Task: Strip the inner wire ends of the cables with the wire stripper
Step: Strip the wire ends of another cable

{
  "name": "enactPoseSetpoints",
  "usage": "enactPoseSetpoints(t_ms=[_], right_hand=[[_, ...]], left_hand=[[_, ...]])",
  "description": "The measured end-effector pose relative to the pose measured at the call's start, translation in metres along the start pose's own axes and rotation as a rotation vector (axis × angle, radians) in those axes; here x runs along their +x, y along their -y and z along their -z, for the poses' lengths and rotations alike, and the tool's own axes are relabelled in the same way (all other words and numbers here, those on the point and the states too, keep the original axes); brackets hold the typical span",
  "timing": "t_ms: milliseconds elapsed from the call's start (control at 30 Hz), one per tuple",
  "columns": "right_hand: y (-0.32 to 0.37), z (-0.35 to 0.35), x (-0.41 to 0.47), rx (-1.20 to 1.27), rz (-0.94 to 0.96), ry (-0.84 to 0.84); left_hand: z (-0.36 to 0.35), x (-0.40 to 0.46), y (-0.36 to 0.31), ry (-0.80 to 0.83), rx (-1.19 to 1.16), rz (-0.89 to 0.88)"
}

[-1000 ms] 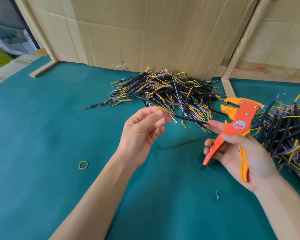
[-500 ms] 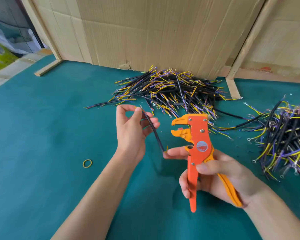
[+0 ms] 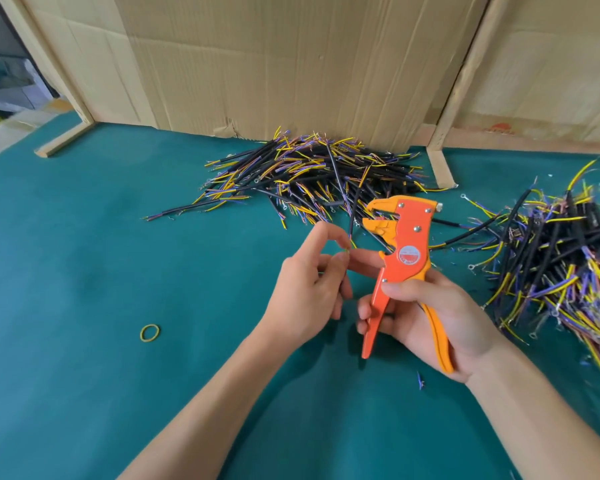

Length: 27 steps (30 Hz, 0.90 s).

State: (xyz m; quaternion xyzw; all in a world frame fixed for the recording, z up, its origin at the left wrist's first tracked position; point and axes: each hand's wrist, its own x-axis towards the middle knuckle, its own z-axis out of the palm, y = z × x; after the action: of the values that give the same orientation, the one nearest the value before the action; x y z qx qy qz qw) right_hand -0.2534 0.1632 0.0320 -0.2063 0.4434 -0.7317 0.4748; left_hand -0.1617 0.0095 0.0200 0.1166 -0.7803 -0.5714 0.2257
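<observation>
**Cable held beside stripper over green work surface**

A teal-green cloth-covered table [image 3: 84,254] fills the near and middle ground. At its far edge, creased corrugated cardboard panels [image 3: 291,64] are propped upright between pale wooden strips [image 3: 440,168]. A blurred room is glimpsed at the far left.

An orange wire stripper [image 3: 400,258] is gripped by the right hand [image 3: 433,317], the fingers curled round its handles, its head pointed up and toward the far side. Just left of it, the yellow inner wire end of a black cable [image 3: 353,206] is pinched at the fingertips of the left hand [image 3: 309,292], with the cable rising toward the stripper's head; whether they touch cannot be told.

One pile of cables [image 3: 309,174] lies against the cardboard at the far centre, a second pile [image 3: 561,251] at the right. A yellow rubber band [image 3: 150,332] lies on the cloth at the near left, and a small purple scrap [image 3: 420,381] lies near the right wrist.
</observation>
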Motion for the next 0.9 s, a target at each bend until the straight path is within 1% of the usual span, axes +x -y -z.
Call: enactPoseSetpoints(t_ms=[233, 400, 567, 733, 800, 900], right_hand=[[0.000, 0.001, 0.000, -0.009, 0.022, 0.020], [-0.002, -0.001, 0.002, -0.049, 0.000, 0.011], [-0.001, 0.002, 0.002, -0.055, -0.004, 0.001], [0.000, 0.002, 0.001, -0.075, 0.005, 0.011], [0.000, 0.001, 0.001, -0.078, -0.002, 0.015], [0.001, 0.000, 0.001, -0.074, -0.008, 0.031]], left_hand=[[0.001, 0.003, 0.003, -0.012, -0.024, 0.058], [-0.001, 0.001, 0.004, -0.006, -0.025, 0.065], [0.002, 0.002, -0.001, -0.049, -0.133, 0.141], [0.004, 0.001, -0.005, -0.083, -0.212, 0.148], [0.003, 0.001, -0.006, -0.061, -0.213, 0.155], [0.003, 0.002, -0.007, 0.016, -0.198, 0.153]])
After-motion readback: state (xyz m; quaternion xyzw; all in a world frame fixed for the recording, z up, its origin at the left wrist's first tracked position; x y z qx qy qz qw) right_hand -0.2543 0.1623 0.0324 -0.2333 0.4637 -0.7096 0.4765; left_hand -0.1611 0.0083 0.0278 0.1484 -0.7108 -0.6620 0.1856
